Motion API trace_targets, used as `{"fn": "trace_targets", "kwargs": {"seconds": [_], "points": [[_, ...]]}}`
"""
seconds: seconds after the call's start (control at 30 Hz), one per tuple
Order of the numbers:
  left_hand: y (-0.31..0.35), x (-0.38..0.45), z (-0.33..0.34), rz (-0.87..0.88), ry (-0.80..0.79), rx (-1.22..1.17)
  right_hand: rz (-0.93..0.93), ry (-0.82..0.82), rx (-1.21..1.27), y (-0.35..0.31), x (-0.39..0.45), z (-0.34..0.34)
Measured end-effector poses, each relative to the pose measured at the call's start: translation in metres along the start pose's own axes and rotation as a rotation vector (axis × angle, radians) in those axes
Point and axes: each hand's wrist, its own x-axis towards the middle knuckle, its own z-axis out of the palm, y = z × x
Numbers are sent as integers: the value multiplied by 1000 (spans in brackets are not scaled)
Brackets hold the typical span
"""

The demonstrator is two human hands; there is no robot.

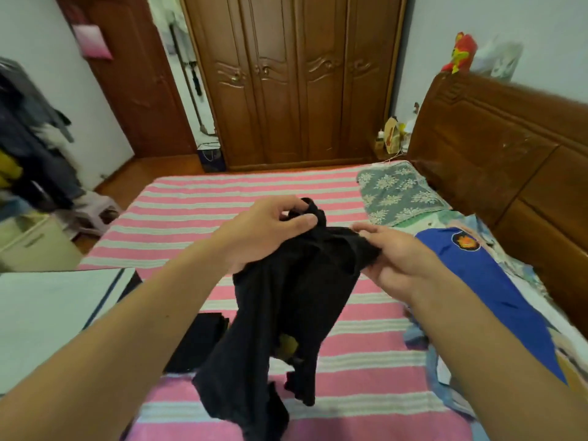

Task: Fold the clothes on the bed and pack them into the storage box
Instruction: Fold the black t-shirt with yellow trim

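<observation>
Both hands are gripping the black garment [286, 297] above the bed [222, 198]: left hand [267, 230] pinching its top edge, right hand [401, 259] beside; long axis hanging downward toward the person.

A home bedroom: a bed [254, 192] with a pink striped sheet fills the centre, a carved wooden wardrobe [292, 78] stands top centre, a wooden headboard [496, 148] at right.
</observation>
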Motion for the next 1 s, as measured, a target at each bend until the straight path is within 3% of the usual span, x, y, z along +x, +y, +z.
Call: {"fn": "trace_targets", "kwargs": {"seconds": [0.07, 0.13, 0.23, 0.3, 0.37, 0.4, 0.43, 0.47, 0.5, 0.57, 0.6, 0.7, 0.87, 0.93, 1.0], "points": [[-17, -12, -24, -97, -99, -105, 39, 93, 65, -14, 11, -15], [-36, -21, -46, -194, -154, -11, 45, 196, 65, -29, 23, -37], [-58, -28, -58, -320, -43, 378, 62, 252, 77, -36, 40, -71], [-64, -27, -48, -296, 73, 467, 85, 267, 9, -29, 45, -81], [-59, -26, -29, -212, 131, 456, -40, 388, -314, -13, 41, -83], [-53, -25, -18, -185, 120, 435, -217, 506, -619, -5, 37, -81], [-46, -24, -6, -162, 93, 429, -445, 520, -884, 3, 31, -74], [-39, -22, 4, -128, 50, 436, -642, 370, -1020, 10, 22, -62], [-30, -19, 16, -92, 6, 457, -705, 107, -1055, 16, 15, -48], [-13, -15, 37, -18, -49, 502, -563, -387, -1133, 29, 8, -27], [-8, -13, 46, 14, -69, 520, -516, -512, -1192, 35, 6, -20], [-13, -12, 58, 26, -93, 569, -417, -506, -1259, 45, 14, -25], [-46, -21, 46, -56, -177, 390, -311, -528, -1687, 53, 27, -63], [-58, -27, 45, -112, -190, 319, -357, -474, -1659, 55, 30, -70], [-68, -34, 49, -257, -175, 135, -426, -399, -1475, 50, 31, -67]]}}
